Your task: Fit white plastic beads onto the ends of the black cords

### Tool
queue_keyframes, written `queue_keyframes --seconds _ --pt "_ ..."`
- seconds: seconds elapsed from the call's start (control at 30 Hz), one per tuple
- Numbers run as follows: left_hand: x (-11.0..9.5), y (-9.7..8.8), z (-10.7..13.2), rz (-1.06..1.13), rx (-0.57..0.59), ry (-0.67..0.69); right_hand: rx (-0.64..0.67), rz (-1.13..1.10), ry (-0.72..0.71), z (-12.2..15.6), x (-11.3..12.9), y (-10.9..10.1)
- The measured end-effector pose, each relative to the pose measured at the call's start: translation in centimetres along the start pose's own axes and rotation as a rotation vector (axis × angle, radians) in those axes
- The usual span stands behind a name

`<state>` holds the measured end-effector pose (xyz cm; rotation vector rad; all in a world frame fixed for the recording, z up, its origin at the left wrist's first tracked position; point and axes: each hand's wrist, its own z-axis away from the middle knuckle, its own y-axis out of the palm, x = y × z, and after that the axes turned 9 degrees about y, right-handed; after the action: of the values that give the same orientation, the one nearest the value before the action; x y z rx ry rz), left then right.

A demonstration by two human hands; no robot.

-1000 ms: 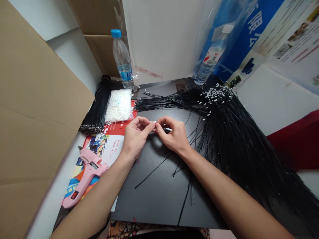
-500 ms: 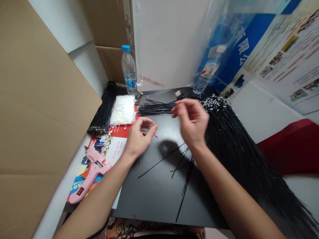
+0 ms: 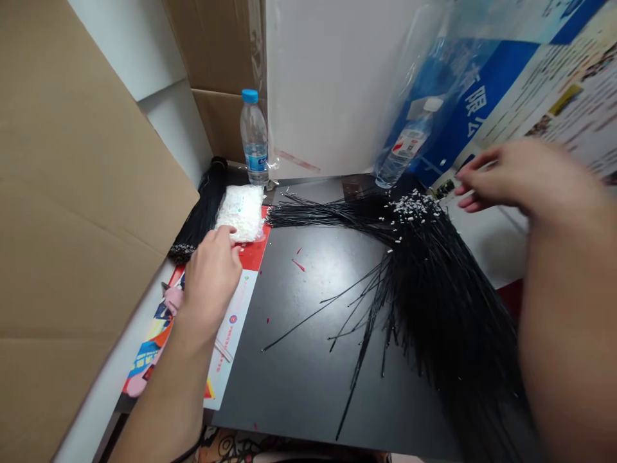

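The left hand (image 3: 212, 276) is curling against the bag of white plastic pieces (image 3: 241, 212), its grip unclear; the blurred, open right hand (image 3: 525, 177) is hovering right of the black wires (image 3: 434, 283).

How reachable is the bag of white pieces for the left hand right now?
Likely yes: the left hand sits right at the lower edge of the clear bag of white pieces, and nothing appears to lie between them. Whether the fingers already touch it is hard to tell.
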<state>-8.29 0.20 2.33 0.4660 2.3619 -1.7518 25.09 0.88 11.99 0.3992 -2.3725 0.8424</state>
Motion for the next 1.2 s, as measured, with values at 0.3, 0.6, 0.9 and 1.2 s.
queue_keyframes --seconds 0.3,0.6,0.9,1.2 --pt "1.1 -0.5 -0.6 -0.117 0.117 -0.157 0.147 0.645 0.391 -4.4 -9.8 4.7" --pt "0.7 0.1 -0.6 -0.296 0.177 -0.158 0.549 0.170 -0.437 -1.5 -4.1 10.4" --pt "0.8 1.0 -1.1 -0.312 0.117 -0.184 0.831 0.094 -0.545 3.4 -0.1 17.1" --pt "0.2 0.7 -1.9 -0.353 0.172 -0.275 0.818 0.240 -0.577 5.9 1.8 19.5"
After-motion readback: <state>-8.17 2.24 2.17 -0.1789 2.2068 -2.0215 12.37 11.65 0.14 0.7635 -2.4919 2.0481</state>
